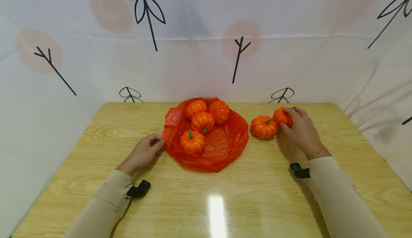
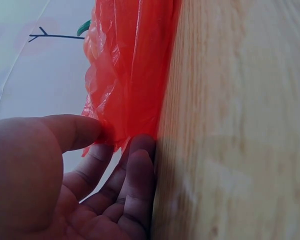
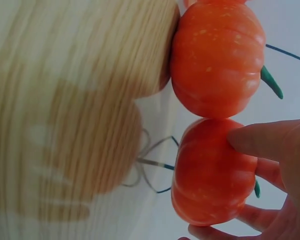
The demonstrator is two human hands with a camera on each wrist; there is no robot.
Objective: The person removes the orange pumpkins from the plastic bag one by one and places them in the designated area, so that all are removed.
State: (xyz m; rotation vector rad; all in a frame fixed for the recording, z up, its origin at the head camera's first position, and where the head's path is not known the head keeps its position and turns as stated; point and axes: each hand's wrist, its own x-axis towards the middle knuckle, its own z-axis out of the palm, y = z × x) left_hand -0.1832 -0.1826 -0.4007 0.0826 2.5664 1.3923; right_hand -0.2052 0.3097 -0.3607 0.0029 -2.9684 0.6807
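In the head view, my left hand (image 1: 146, 150) pinches the left edge of a red plastic bag (image 1: 222, 145). The left wrist view shows the bag's edge (image 2: 132, 100) between thumb and fingers. Several small orange pumpkins with green stems lie in the open bag, the nearest pumpkin (image 1: 192, 142) at its front left. To the right of the bag, my right hand (image 1: 300, 130) grips another pumpkin (image 3: 215, 172) between thumb and fingers; it seems slightly off the table. A loose pumpkin (image 1: 264, 127) sits between that one and the bag, and the two look in contact in the right wrist view.
The light wooden table (image 1: 180, 202) carries all of this. A white cloth (image 1: 199, 66) with plant drawings hangs behind and at the sides. Black wrist mounts (image 1: 139, 188) protrude from both sleeves.
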